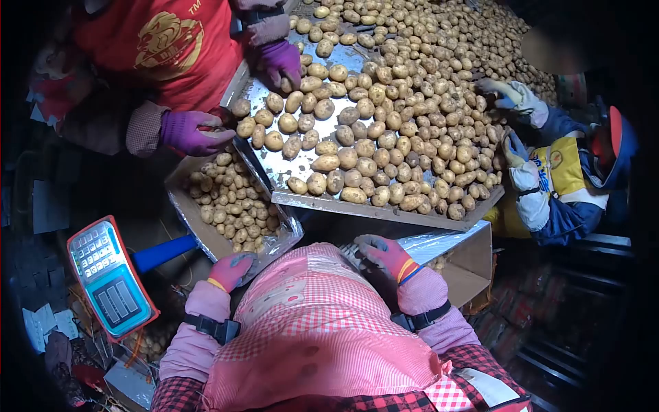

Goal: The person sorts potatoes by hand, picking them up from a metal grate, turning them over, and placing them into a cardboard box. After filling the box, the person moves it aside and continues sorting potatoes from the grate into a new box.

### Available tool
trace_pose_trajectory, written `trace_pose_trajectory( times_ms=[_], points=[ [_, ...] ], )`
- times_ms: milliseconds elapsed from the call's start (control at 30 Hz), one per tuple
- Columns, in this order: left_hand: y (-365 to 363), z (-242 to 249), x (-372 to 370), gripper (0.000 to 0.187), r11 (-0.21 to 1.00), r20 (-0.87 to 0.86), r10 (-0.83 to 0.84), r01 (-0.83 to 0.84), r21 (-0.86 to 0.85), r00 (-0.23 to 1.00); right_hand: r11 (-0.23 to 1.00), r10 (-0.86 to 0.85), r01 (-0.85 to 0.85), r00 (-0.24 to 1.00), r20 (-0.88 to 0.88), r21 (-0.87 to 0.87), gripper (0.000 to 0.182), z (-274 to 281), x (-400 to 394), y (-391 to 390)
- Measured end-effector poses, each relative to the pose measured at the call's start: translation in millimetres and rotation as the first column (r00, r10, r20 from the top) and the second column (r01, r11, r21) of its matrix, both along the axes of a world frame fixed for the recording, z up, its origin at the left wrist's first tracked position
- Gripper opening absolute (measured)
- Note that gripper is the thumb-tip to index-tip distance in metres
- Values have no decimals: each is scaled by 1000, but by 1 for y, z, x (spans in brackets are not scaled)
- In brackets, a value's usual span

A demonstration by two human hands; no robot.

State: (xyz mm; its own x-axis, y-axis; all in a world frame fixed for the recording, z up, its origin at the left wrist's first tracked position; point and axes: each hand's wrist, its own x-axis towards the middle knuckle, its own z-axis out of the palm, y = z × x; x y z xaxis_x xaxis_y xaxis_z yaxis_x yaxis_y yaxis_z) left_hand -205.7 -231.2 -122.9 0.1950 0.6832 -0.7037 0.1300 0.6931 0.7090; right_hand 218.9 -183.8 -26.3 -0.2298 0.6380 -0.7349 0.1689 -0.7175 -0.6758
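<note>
My left hand [232, 270], in a pink and grey glove, is at the near rim of a foil-lined cardboard box [180, 206] filled with potatoes. Its fingers curl at that rim, partly hidden. My right hand [384, 255], gloved alike, hovers before my apron with its fingers apart and bent, close to a second foil-lined cardboard box [473, 264]. No potato shows in either hand. Ahead of me a metal sorting table [384, 213] bears a large heap of potatoes [425, 123], with the near potatoes spread in a looser layer.
A digital scale display [113, 278] on a blue post [163, 253] stands at left. Across the table, a person in a red apron has purple-gloved hands [195, 134] by the potatoes. Another person, in a blue cap [623, 147], reaches in from the right.
</note>
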Motion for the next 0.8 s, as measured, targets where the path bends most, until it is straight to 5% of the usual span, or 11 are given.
trace_pose_trajectory(
  times_ms=[100, 167, 233, 333, 433, 600, 700, 800],
  points=[
    [-2, -12, -4, 38, 999, 62, 33, -33, 6, 998, 994, 86, -92, 991, 104, 60, 36, 4, -6, -7],
    [1, -19, -8, 35, 1000, 68, -18, 18, -5, 998, 998, -59, 59, 998, -27, 0, 37, -7, -2, -15],
    [12, 3, -5, 33, 1000, 117, -10, 8, 11, 993, 994, 89, -96, 987, 136, 43, 38, -12, 0, -13],
    [26, 33, 16, 32, 997, 225, 68, -61, -38, 972, 983, 61, -79, 992, 107, 168, 39, -5, -1, -9],
    [44, 48, 26, 33, 983, 67, -153, 145, 117, 986, 997, -11, 8, 999, 33, 82, 41, 4, -3, 3],
    [82, 82, 68, 36, 960, 93, -247, 230, 159, 964, 987, -18, 1, 994, 106, 160, 41, 7, 20, 16],
    [111, 107, 104, 37, 921, 114, -348, 317, 227, 930, 977, -214, 212, 973, -88, -38, 40, -1, 41, 19],
    [133, 122, 136, 35, 902, 198, -425, 395, 176, 883, 941, -294, 285, 955, 27, 185, 40, 14, 73, 36]
  ],
)
